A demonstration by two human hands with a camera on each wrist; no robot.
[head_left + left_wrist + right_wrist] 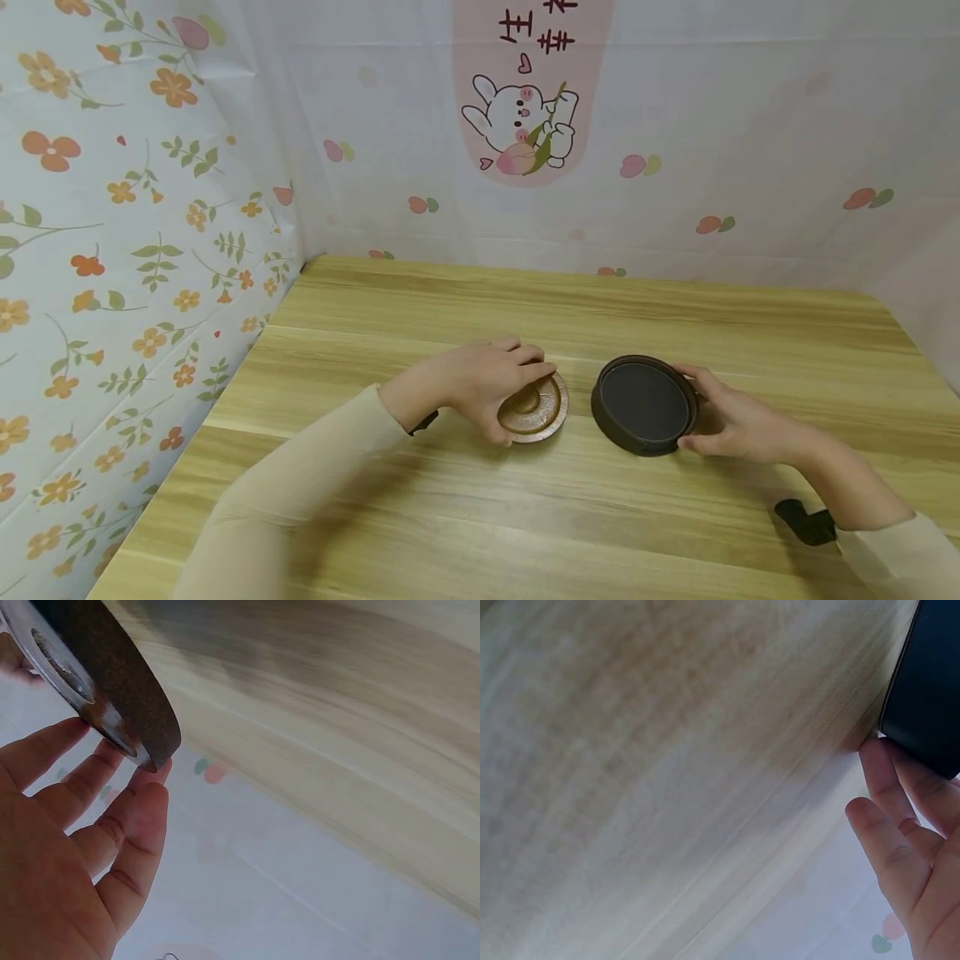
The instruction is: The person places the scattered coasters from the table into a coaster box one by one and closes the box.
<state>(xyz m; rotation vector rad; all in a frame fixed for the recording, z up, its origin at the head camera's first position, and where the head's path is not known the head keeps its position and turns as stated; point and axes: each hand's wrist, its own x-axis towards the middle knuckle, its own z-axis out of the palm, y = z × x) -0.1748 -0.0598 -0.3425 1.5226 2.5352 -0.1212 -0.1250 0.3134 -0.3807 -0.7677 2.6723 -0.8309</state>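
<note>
In the head view, my left hand (pixel 487 383) grips a round brown lid (pixel 542 419) by its edge, thumb on the near side and fingers over the far side. The lid has raised rings and a rounded centre. Its dark side wall (pixel 139 690) shows in the left wrist view, with fingertips against the rim. To the right, my right hand (pixel 738 425) holds a round, shallow black dish (pixel 645 404) at its right side, between thumb and fingers. The right wrist view shows only part of the dish's smooth dark side (pixel 930 690). Lid and dish are a small gap apart.
Both hands work over a wood-grain table (pixel 480 517). A white cloth with a rabbit print (pixel 525 125) hangs behind it, and a flowered cloth (pixel 135 275) hangs along the left. Dark straps (pixel 806 522) are at the wrists.
</note>
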